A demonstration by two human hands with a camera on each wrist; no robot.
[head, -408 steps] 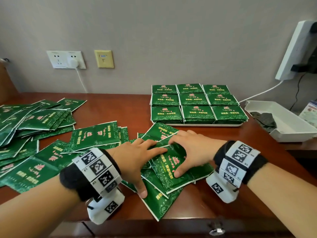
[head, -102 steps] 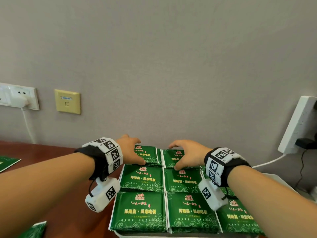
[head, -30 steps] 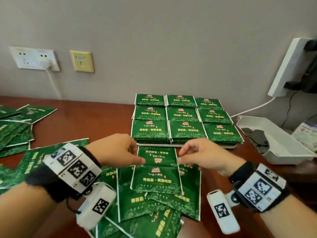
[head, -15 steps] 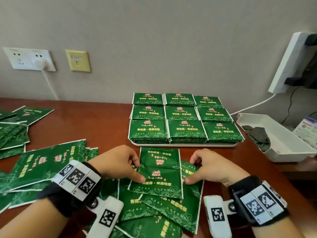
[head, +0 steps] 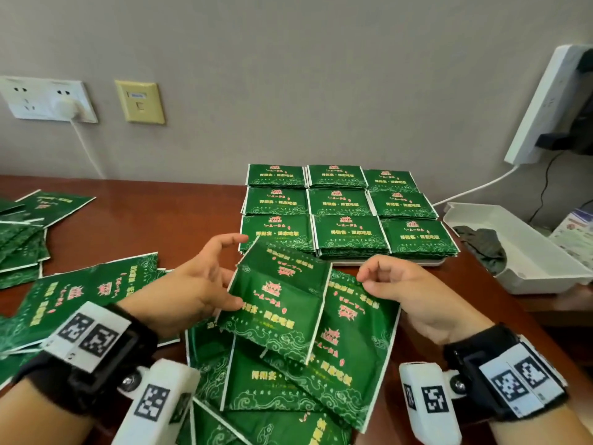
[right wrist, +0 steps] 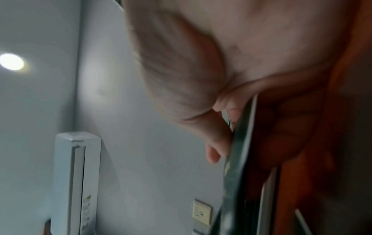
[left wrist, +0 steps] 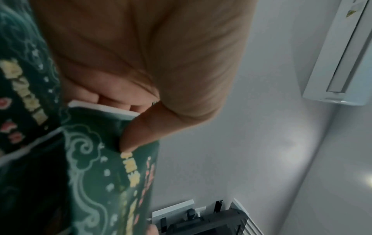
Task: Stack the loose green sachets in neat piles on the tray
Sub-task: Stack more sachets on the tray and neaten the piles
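Here the left hand (head: 195, 284) pinches a lifted green sachet (head: 279, 300) by its left edge, thumb on the printed face and fingers behind it; the left wrist view shows the thumb (left wrist: 141, 127) pressed on the foil. The sachet is tilted, its far corner raised toward the tray (head: 385, 262). The right hand (head: 407, 290) sits at 3 o'clock of that sachet, fingers curled, thumb and forefinger closed on the upper edge of a second sachet (head: 356, 316) that lies partly under the first. In the right wrist view the foil edge runs along the fingertips, though blur hides the exact grip.

Beneath both hands lies a loose heap of sachets (head: 272, 387), overlapping at odd angles on the brown wooden table (head: 167, 226). At 12 o'clock of the hands the tray holds nine piles of sachets (head: 343, 213) in three rows of three, the near row just beyond the lifted sachet's top corner. More scattered sachets (head: 73, 290) spread at 9 o'clock, out to the table's left edge.

At 2 o'clock a white plastic bin (head: 519, 252) stands beside the tray with a dark cloth (head: 481, 248) in it. On the wall behind are a white socket with a plug (head: 48, 99), a yellowish wall plate (head: 139, 102), and at far right a white power strip (head: 545, 104) with a cable running down to the table.
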